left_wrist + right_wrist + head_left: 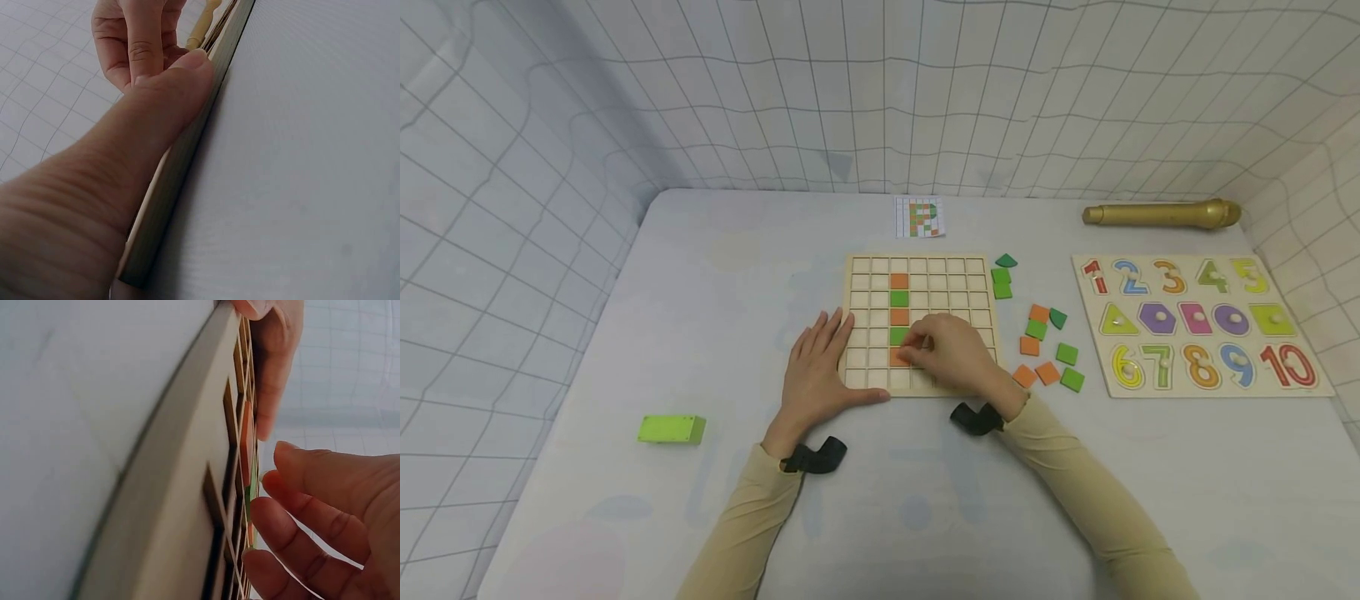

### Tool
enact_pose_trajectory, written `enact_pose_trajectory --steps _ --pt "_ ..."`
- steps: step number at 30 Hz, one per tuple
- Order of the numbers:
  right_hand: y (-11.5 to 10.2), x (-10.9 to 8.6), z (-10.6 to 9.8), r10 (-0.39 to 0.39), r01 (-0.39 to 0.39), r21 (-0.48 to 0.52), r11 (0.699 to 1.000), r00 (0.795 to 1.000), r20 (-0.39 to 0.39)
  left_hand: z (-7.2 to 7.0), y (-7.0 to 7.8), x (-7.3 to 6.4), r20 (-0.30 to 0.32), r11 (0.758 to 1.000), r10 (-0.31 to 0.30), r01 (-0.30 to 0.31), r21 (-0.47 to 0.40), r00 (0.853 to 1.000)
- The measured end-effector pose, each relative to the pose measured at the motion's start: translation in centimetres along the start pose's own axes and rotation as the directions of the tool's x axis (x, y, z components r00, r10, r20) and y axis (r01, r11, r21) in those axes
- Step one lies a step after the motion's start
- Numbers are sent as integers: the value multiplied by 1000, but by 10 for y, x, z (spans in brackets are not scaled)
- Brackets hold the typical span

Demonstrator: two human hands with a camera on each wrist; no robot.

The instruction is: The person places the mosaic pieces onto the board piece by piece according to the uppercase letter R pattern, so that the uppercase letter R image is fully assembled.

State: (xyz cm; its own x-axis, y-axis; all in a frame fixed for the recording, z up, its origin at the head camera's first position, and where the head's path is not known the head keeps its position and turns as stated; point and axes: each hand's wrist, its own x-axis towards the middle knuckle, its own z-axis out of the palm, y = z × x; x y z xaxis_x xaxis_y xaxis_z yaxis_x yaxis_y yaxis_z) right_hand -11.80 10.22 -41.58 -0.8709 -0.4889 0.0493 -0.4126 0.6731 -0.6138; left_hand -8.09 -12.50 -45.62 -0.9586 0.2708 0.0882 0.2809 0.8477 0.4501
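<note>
A wooden grid board (868, 379) lies on the table, with a column of alternating orange and green square tiles (899, 298) in its cells. My left hand (817, 367) rests at the board's left front corner, fingers spread along the left side and thumb along the front edge. Over the lowest orange tile (897, 358) is my right hand (951, 354), fingers bent and fingertips close together. In the right wrist view, that orange tile (245, 444) sits in its cell beside the fingertips; nothing shows between the thumb and index finger.
Loose orange and green tiles (1067, 353) lie right of the board. A pattern card (920, 217) is behind it. Farther right are a number puzzle board (1206, 326) and a gold microphone (1161, 215). A green block (670, 429) lies at left.
</note>
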Motion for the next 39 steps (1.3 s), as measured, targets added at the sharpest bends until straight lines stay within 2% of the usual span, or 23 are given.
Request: enact_pose_trajectory --steps 4,10,18,25,32,36,39 --pt "5 -1 -6 30 -28 35 999 999 -36 0 0 1 -11 1000 11 -11 2 1000" --pt "20 1 -21 62 -58 33 998 984 -169 0 0 1 -13 1000 12 -12 -1 1000" --pt "46 -1 -52 50 -45 23 999 937 -346 -1 -1 1 -11 1000 11 -11 -1 1000" --pt "67 -1 -69 100 -106 12 994 894 -437 -1 -1 1 -9 1000 12 -12 4 1000" --pt "83 0 -75 198 -232 -26 972 879 -433 0 -1 1 -12 1000 16 -16 1 1000" --pt "89 0 -79 262 -304 -47 951 881 -394 0 -2 1 -11 1000 17 -17 0 1000" --pt "93 1 -81 312 -355 -72 932 888 -338 0 -1 1 -10 1000 17 -17 0 1000"
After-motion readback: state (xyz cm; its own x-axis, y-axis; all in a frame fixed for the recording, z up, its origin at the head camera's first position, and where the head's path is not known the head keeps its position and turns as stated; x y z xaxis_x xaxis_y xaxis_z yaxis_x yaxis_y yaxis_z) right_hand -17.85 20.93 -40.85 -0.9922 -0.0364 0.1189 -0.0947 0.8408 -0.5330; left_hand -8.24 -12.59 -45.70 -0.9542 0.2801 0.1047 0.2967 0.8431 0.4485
